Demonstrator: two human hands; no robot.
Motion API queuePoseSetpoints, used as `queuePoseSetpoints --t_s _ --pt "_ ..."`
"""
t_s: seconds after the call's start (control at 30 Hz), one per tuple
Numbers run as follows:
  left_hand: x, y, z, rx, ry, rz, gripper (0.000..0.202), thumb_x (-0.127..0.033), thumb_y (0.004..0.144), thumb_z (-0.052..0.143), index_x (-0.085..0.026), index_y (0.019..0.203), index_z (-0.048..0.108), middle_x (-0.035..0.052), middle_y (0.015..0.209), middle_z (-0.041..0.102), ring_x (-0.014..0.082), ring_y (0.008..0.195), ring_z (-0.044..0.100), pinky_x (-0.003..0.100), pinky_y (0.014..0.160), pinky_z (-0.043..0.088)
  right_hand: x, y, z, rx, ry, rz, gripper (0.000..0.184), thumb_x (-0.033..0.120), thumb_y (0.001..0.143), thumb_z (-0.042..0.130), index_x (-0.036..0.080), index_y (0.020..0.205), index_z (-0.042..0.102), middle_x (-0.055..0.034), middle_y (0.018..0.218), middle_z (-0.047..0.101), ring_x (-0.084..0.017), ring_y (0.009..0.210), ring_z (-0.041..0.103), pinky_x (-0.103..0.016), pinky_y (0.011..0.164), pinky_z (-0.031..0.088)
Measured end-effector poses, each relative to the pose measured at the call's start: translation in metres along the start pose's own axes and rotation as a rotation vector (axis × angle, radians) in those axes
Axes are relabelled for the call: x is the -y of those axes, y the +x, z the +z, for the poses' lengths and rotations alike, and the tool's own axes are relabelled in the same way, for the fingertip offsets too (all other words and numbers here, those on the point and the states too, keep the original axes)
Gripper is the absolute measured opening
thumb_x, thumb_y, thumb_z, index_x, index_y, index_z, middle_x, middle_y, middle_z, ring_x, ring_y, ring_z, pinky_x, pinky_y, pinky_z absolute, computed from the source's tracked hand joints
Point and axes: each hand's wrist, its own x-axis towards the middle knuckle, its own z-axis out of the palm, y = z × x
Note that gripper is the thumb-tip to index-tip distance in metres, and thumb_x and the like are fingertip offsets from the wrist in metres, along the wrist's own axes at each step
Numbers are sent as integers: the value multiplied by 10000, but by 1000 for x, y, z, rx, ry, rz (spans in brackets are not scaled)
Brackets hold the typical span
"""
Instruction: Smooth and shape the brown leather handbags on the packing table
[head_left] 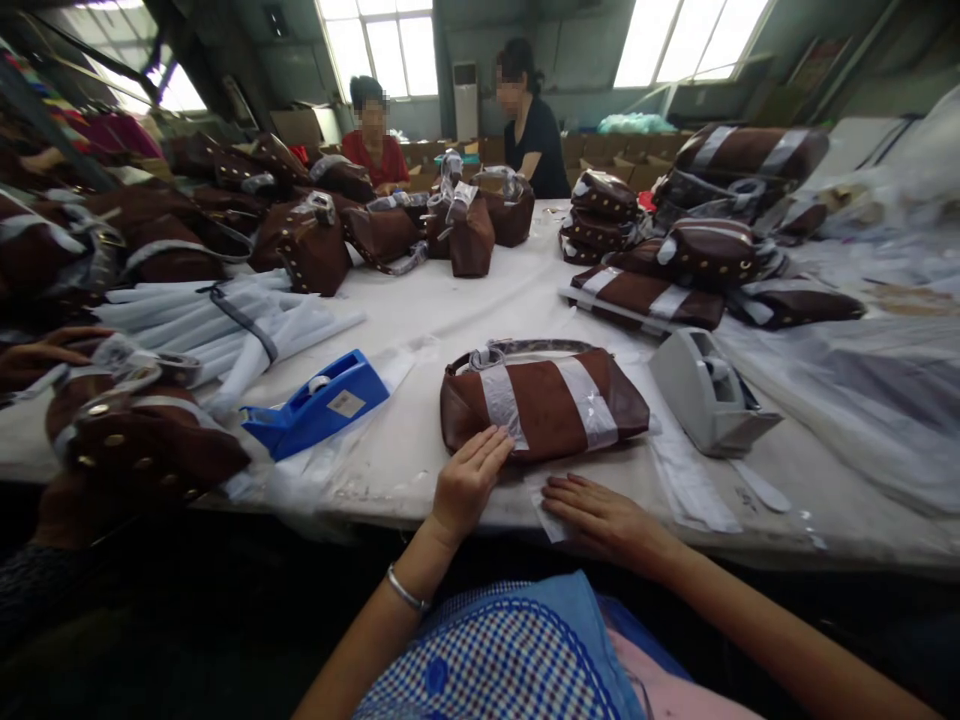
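A brown handbag (546,405) lies on its side in front of me, with two pale wrapping strips (589,398) around its body. Its strap (536,347), covered in clear film, arches along the far side. My left hand (474,475) rests with fingers stretched on the bag's near edge, at the left strip. Flat on the table just right of it is my right hand (592,510), fingers extended, over a small translucent sheet (553,522). What lies beneath the right palm is hidden. A grey tape dispenser (705,395) stands right of the bag, a blue tape dispenser (319,405) left of it.
White paper rolls (244,325) tied with a dark band lie at left. A co-worker's hand (45,355) touches a studded bag (150,435) at the left edge. Brown bags (472,235) crowd the back; more bags (645,300) are stacked right. Two people stand beyond the table (420,310).
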Motion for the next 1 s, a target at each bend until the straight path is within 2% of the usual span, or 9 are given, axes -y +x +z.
queuePoseSetpoints --t_s 0.07,0.13,0.37,0.5,0.67,0.77,0.9,1.0 --pt "2 2 -1 13 -4 0 497 -73 901 572 -187 1383 534 65 1354 648 194 1290 583 366 1069 545 3 8 5 -90 16 -67 378 173 997 530 155 1373 559 -128 1310 651 -217 1273 571 -419 1123 450" --pt "4 4 -2 18 -2 5 518 -78 900 576 -194 1401 516 66 1359 644 194 1294 579 370 1071 544 8 17 7 -155 24 -103 313 129 1002 487 145 1287 614 -119 1224 699 -199 1187 633 -392 1082 496" --pt "4 10 1 -2 57 76 435 -120 923 572 -149 1357 550 77 1341 657 199 1290 582 366 1088 525 30 37 12 -198 -29 -163 296 120 1019 426 120 1213 650 -113 1152 730 -193 1096 683 -355 994 564" --pt "2 2 9 -18 86 89 395 -102 942 532 -145 1333 569 73 1348 653 192 1298 574 373 1099 514 32 50 -2 -212 -32 -198 270 117 1010 455 112 1187 659 -100 1119 741 -186 1052 699 -341 971 576" --pt "-1 -7 10 70 95 101 414 -91 974 446 -132 1379 520 88 1416 599 195 1360 509 388 1130 487 10 77 -35 -267 -34 -157 238 138 1013 492 172 1174 665 -67 1073 753 -162 951 716 -320 913 575" --pt "-5 -7 8 56 131 104 382 -125 977 464 -142 1350 547 100 1363 631 210 1303 559 392 1092 522 -11 96 -45 -304 -29 -71 208 139 1005 520 206 1109 687 -34 990 761 -149 852 712 -287 808 557" --pt "-9 -6 6 6 144 35 279 -126 955 514 -136 1208 631 110 1183 696 219 1140 642 387 1014 571 -35 116 -40 -276 -13 -15 203 238 1031 505 223 1026 708 -18 941 755 -154 820 698 -289 731 502" --pt "-7 -7 7 -47 74 33 261 -96 944 520 -130 1175 636 97 1143 711 203 1099 648 365 1005 572 -45 125 -31 -247 -1 18 230 299 1036 508 222 971 714 -19 906 742 -158 798 671 -297 706 476"
